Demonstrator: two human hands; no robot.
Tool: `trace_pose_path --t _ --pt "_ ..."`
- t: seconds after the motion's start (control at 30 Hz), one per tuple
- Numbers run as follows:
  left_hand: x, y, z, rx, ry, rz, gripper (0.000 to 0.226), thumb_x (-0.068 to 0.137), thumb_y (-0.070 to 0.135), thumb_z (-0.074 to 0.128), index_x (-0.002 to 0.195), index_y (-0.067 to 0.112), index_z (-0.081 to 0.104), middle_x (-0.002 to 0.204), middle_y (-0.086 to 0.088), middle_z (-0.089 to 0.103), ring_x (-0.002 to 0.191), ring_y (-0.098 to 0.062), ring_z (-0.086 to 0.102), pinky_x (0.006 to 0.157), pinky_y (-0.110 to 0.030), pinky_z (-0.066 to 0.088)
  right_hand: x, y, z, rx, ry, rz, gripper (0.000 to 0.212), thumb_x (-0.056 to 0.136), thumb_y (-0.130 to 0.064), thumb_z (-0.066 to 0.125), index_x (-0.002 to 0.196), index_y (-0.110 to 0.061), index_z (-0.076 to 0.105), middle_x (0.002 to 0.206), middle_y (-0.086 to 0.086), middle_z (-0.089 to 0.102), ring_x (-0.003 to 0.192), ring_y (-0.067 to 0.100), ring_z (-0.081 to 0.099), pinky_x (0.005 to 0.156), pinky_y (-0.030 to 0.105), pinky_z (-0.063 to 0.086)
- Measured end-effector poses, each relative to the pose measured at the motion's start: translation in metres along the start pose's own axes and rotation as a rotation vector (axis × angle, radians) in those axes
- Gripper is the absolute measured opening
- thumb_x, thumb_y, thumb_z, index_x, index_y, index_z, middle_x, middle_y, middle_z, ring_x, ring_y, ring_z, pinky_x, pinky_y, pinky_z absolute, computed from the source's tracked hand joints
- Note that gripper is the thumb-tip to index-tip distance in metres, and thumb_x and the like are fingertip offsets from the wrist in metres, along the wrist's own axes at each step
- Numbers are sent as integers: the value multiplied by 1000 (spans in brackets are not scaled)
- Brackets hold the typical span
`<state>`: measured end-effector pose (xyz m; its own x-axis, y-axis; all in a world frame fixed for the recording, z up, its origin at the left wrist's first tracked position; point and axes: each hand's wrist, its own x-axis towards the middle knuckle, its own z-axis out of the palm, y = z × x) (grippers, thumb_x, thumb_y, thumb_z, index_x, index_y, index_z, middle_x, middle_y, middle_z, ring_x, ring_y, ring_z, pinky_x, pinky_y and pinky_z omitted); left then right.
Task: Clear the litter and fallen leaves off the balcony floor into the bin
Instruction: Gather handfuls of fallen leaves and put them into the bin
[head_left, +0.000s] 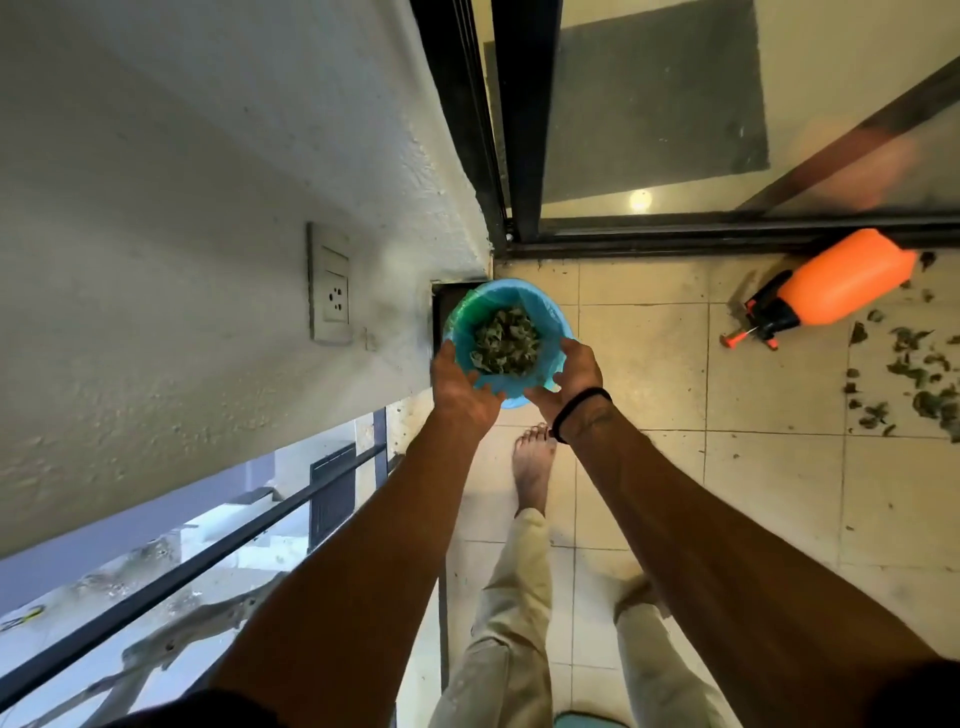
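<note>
Where leaves (917, 384) litter tiles (769, 483), orange sprayer (841, 286) nearby

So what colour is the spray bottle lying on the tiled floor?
Orange plastic spray bottle with a black pump head, head view.

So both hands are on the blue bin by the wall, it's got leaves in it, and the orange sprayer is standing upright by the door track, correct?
Not quite. The head view shows the orange sprayer lying on its side on the tiles by the door track, not upright. The rest holds: the left hand and right hand are on the blue bin by the wall, with leaves inside.
</note>
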<state>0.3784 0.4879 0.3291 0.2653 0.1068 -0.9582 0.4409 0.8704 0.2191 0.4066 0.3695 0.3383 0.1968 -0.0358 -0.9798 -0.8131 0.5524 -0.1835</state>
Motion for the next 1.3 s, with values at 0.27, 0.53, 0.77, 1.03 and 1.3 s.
trace_pose_path --t 0.27,0.53,0.77,1.03,1.3 --pt "-33 -19 3 462 -39 -32 39 103 49 50 129 20 56 132 -14 62 124 -33 58 104 -46 46 -22 -19 -72 -59 -8 -21 34 100 -42 54 117 -13 60 129 11 56 111 29 58 98 46 53" --pt "-81 -122 57 969 -87 -25 29 105 42 44 112 21 63 110 -7 71 97 -22 64 78 -30 48 -54 -47 -215 67 9 -17 31 102 -42 55 100 -13 66 114 12 61 103 29 60 82 42 53" --pt "-116 -274 139 1239 -231 -68 32 104 47 46 108 22 66 107 -7 73 88 -20 66 79 -29 47 -83 -110 -377 204 97 -42 29 101 -40 58 95 -12 66 99 8 65 94 28 61 83 42 53" --pt "-167 -441 259 1359 -358 -110 27 103 36 52 119 16 62 114 -13 69 96 -26 62 77 -30 46 -100 -207 -543 275 211 -149 30 101 -32 58 116 -7 67 99 10 69 90 27 63 91 45 55" --pt "-146 -528 333 1318 -306 -112 24 105 31 49 114 13 61 106 -14 67 88 -25 63 82 -34 49 -66 -292 -611 118 267 -164 26 101 -27 60 114 -7 70 99 11 72 83 25 65 77 38 56"
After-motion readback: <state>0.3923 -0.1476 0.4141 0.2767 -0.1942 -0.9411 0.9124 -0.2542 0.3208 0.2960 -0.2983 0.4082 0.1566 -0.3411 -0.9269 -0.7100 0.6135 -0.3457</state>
